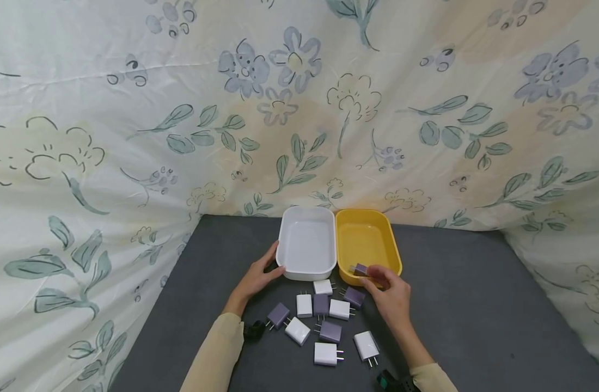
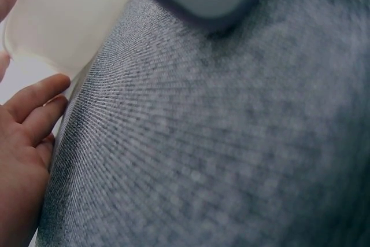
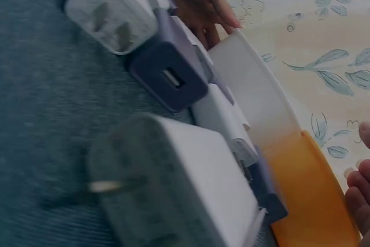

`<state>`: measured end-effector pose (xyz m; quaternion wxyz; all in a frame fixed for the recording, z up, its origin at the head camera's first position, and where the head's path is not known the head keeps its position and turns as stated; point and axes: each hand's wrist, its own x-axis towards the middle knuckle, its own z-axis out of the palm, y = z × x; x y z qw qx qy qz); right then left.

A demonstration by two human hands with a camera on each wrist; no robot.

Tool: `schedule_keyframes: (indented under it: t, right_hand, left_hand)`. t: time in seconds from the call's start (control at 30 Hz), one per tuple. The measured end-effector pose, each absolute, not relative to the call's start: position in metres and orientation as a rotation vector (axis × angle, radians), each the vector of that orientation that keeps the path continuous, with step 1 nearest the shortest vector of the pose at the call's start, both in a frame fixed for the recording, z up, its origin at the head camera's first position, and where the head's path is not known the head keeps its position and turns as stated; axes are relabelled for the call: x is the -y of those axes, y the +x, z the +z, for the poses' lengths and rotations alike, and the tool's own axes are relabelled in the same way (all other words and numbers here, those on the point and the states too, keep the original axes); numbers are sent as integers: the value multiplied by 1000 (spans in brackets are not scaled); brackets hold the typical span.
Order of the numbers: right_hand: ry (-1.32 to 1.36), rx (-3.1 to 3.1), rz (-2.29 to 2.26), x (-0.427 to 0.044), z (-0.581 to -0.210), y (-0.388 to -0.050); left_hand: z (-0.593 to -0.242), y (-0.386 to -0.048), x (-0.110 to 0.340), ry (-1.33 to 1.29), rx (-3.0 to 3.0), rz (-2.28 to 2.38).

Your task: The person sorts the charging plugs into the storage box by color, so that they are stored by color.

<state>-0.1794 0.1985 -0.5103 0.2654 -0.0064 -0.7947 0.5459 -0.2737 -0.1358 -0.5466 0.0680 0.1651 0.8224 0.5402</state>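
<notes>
My right hand (image 1: pixel 390 296) pinches a purple charger plug (image 1: pixel 360 269) between thumb and fingers, over the front of the yellow box (image 1: pixel 370 239). Its prongs point left. Only some fingertips of that hand show at the right edge of the right wrist view, and the held plug is out of sight there. Against the left side and front corner of the white box (image 1: pixel 306 245), my left hand (image 1: pixel 256 279) rests with fairly straight fingers. The left wrist view shows these fingers (image 2: pixel 43 99) touching the pale box wall.
Several white charger plugs (image 1: pixel 325 354) and purple charger plugs (image 1: pixel 330 331) lie scattered on the dark table (image 1: pixel 476 305) in front of the boxes, between the forearms. The two boxes stand side by side near the back edge. A floral cloth (image 1: pixel 299 125) hangs behind.
</notes>
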Motion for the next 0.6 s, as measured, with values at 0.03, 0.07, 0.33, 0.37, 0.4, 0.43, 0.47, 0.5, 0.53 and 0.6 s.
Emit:
schedule_keyframes:
  t: [0.03,0.07,0.33,0.37,0.4,0.43,0.47,0.5,0.53,0.6]
  right_hand:
    - [-13,2147,1472,-199,-513,-179]
    - [-1,2147,1470,-199,-516,-178]
    - [71,2161,1464,-198,-530,-173]
    - [65,2169,1462,-198,-530,-172]
    - [56,2183,1456,-198,-530,-172]
    - [46,2199,1446,-198,-530,-171]
    - [39,2214,1441,-198,-529,-171]
    - [31,2229,1433,-199,-529,-170]
    - [25,2242,1427,-199,-529,-170]
    - [17,2271,1405,-199,-530,-169]
  left_hand:
    - [-547,-274,136,498,-2478,1626]
    - [-547,-273,136,494,-2476,1625]
    - [-532,-267,136,535,-2459,1608]
    - [-527,-265,135,547,-2454,1599]
    - [-521,-263,135,555,-2449,1587]
    - [-516,-261,135,559,-2445,1574]
    - [-510,-258,135,563,-2441,1562]
    - [-509,-257,135,564,-2443,1559]
    - [-508,-257,135,559,-2444,1555]
    - [-507,-256,135,553,-2449,1545]
